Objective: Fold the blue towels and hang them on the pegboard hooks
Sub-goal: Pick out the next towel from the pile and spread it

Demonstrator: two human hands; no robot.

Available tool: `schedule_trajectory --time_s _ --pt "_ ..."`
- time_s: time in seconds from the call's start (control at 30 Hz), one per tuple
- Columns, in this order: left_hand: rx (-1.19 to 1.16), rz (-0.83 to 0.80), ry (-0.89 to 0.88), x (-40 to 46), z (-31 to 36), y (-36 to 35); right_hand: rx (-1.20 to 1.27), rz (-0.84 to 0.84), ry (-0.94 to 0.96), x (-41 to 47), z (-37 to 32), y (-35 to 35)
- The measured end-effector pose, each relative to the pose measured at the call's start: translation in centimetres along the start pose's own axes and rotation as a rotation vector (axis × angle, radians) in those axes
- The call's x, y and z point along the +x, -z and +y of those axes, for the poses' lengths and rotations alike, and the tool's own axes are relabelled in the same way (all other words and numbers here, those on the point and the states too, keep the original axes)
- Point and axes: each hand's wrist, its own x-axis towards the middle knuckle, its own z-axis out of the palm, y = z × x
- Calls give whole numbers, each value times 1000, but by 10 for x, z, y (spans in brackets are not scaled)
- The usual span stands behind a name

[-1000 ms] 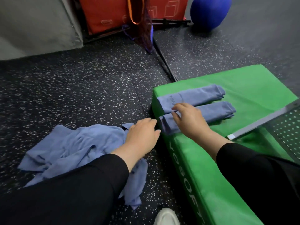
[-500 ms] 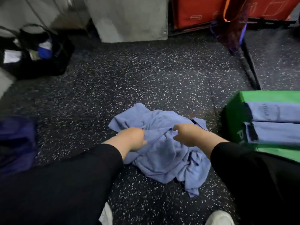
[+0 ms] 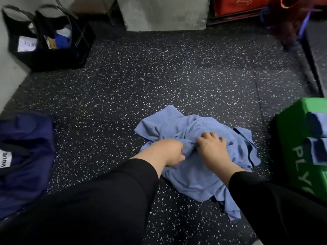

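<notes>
The left hand (image 3: 169, 152) has its fingers curled into a bunch of the crumpled blue towel (image 3: 194, 174), gripping a gathered fold near the heap's middle; the right hand (image 3: 212, 147), just beside it and almost touching, lies on the cloth with fingers spread and bent, the thumb side pinching the same ridge of fabric. The towel lies rumpled on the speckled black floor (image 3: 159, 82), its far corner pointing away from the person and a loose tail trailing toward the near edge of the view under the right sleeve (image 3: 276, 200). To the right, near the towel but apart from it, stands a green padded block (image 3: 292, 138) with white letters reading "PLY" down its side; two folded blue towels (image 3: 318, 137) lie on its top at its left end. At the left edge lies a dark navy garment (image 3: 24, 156) with a white label showing "VQUE". Bare floor stretches beyond the towel to a black bag (image 3: 51, 43) in the far left corner and a grey block (image 3: 164, 13) at the far edge.
</notes>
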Motion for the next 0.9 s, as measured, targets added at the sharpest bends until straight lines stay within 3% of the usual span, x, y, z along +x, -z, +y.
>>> schedule_trajectory --time_s 0.17,0.4,0.53,0.7,0.77,0.9 --pt "-60 163 54 -5 -5 11 290 71 59 -1 -6 51" --pt "-410 381 -30 -49 34 54 576 239 60 -35 -19 178" --pt "-717 642 -18 -95 53 85 675 304 97 -72 -25 254" --pt "-896 920 -136 -170 70 116 798 474 86 -140 -28 337" --pt "-864 987 -176 -198 71 120 777 510 94 -165 -29 350" --pt "-729 967 -173 -225 56 106 754 549 18 -193 -24 345"
